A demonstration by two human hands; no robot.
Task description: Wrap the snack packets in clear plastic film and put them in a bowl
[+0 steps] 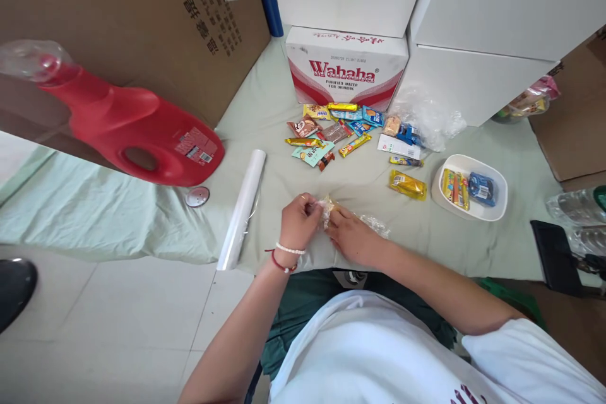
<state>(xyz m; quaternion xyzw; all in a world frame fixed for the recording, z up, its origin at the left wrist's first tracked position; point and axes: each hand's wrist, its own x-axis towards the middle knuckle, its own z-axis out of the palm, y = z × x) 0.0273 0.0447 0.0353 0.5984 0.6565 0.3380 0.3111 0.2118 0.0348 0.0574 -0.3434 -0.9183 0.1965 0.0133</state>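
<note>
My left hand [299,221], with two bracelets at the wrist, pinches the edge of crinkled clear plastic wrap [326,207] close to the table's front edge. My right hand [356,235] lies against the other side of this wrap, its fingers curled over it. Something yellowish shows through the plastic, but the fingers mostly hide it. More clear film [376,225] lies crumpled behind my right hand. To the left of my hands is a long white roll of plastic film [243,208], and to the right lies a yellow snack packet [408,185].
Several wrapped snacks [336,132] lie in a pile before a Wahaha water carton [348,69]. A white tub [497,202] holds snack packets. At left are a large red jug [142,120] and a small round disc [197,196]. Crumpled clear bags [426,120] lie at back right.
</note>
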